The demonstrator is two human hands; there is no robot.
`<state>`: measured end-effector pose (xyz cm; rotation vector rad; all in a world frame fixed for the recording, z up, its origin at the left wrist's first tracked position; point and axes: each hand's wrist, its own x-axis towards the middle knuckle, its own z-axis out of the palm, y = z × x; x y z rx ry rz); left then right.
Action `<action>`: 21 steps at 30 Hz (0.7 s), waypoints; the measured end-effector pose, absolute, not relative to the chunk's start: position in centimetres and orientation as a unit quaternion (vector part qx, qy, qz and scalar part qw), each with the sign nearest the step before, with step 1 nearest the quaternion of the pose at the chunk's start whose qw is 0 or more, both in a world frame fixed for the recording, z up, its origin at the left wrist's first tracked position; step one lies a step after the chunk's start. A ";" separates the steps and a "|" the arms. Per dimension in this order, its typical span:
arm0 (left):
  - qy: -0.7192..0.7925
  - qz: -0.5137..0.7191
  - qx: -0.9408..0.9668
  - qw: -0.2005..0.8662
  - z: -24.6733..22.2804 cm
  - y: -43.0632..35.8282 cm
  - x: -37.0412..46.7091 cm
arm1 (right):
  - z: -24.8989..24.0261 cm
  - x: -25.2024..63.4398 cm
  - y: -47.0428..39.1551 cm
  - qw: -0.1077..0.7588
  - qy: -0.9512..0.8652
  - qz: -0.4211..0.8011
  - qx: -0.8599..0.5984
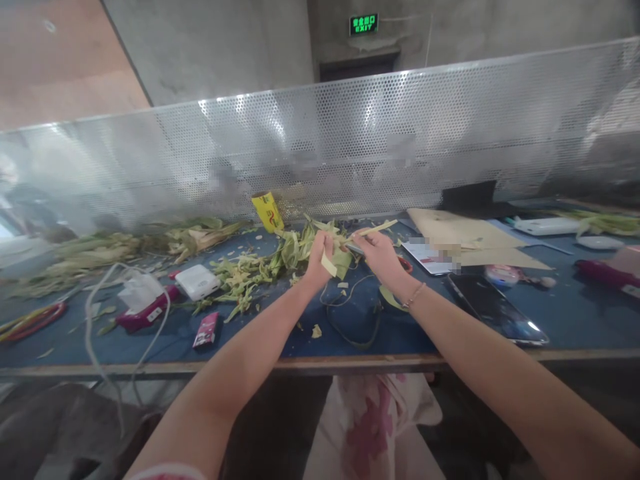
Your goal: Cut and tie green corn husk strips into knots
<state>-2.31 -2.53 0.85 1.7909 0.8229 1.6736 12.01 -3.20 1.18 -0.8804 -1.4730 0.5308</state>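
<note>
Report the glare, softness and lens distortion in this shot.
Head view: bright glare patches on the perforated metal screen, plus a highlight on the near right corner of the phone; head view: left hand and right hand slightly soft in fine detail; head view: right forearm looks stretched toward the lower corner, probably wide-angle distortion.

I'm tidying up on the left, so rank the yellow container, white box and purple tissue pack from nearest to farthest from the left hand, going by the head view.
From the left hand:
1. Yellow container: to its left, toward the perforated panel.
2. White box: farther left, past green trimmings.
3. Purple tissue pack: left of the white box.
</note>
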 end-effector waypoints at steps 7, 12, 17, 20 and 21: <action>0.328 0.643 0.648 0.244 0.7 -2.2 -2.7 | 0.7 11.4 -3.2 0.569 -0.641 0.370 -0.358; 0.314 0.628 0.656 0.276 1.0 -2.6 -2.3 | 0.8 11.3 -3.5 0.587 -0.610 0.421 -0.327; 0.313 0.590 0.664 0.336 0.3 -2.3 -1.9 | 1.1 11.4 -3.9 0.581 -0.643 0.370 -0.334; 0.310 0.592 0.648 0.365 -0.5 -1.7 -1.7 | 1.2 11.6 -3.9 0.565 -0.666 0.314 -0.372; 0.309 0.593 0.644 0.373 -0.7 -1.6 -1.7 | 1.2 11.6 -3.8 0.556 -0.679 0.299 -0.375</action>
